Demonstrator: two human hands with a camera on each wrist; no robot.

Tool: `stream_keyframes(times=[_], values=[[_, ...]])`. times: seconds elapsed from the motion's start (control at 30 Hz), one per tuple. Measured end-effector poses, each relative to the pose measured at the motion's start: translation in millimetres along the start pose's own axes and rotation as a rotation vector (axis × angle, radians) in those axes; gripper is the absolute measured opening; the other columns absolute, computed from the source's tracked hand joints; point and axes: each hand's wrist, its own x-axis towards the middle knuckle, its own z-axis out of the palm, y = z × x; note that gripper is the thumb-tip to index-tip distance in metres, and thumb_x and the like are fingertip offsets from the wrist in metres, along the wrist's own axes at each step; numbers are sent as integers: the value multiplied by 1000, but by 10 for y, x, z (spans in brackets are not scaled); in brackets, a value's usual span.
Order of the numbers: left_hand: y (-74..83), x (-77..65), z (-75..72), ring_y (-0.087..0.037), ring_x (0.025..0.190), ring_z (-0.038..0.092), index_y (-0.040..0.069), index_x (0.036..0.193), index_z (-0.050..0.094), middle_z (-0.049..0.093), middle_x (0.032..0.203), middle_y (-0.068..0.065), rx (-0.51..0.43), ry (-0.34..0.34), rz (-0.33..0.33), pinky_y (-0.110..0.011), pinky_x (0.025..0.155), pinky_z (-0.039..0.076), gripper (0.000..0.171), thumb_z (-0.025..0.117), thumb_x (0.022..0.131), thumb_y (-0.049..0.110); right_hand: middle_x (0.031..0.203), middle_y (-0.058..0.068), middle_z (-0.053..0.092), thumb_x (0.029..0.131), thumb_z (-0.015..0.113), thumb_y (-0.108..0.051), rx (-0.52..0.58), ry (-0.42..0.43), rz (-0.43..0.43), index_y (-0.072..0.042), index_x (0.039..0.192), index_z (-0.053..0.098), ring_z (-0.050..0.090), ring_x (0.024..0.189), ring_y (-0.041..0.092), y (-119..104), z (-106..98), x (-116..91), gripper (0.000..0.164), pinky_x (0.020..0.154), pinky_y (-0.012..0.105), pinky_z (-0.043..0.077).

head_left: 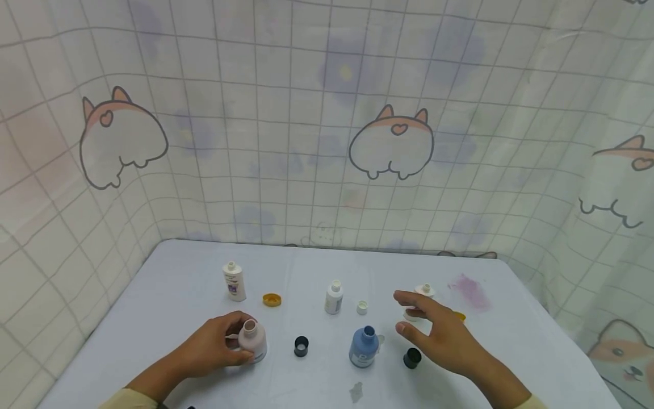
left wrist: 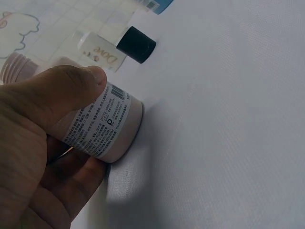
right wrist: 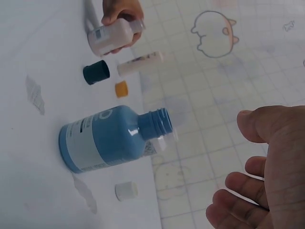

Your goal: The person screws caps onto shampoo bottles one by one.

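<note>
On the left of the table my left hand (head_left: 217, 346) grips an uncapped pale pink bottle (head_left: 254, 341), thumb across its printed label in the left wrist view. The bottle stands upright with its threaded neck bare. My right hand (head_left: 441, 332) is raised with fingers spread and nothing in it, to the right of an uncapped blue bottle (head_left: 364, 347). A dark cap (head_left: 301, 346) lies between the two bottles, and another dark cap (head_left: 412, 358) is just below the right hand. Behind that hand, a white bottle (head_left: 425, 290) is partly hidden.
Farther back stand two white bottles, one at left (head_left: 234, 283) and one mid-table (head_left: 334, 298). A yellow cap (head_left: 272, 299) and a white cap (head_left: 361, 307) lie near them. Another yellow cap (head_left: 460, 316) shows behind the right hand. A patterned curtain (head_left: 306, 130) surrounds the table.
</note>
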Motion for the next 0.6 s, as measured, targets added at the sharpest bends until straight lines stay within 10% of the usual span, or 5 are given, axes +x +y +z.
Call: stream_keyframes(times=[0.6], values=[[45, 15, -18, -26, 113, 55, 16, 120, 52, 56, 121, -2, 5, -27, -33, -36, 90, 50, 65, 83, 68, 41, 127, -17, 52, 85, 63, -51, 35, -25, -26, -31, 134, 47, 57, 109, 8, -118, 92, 39, 55, 89, 33, 50]])
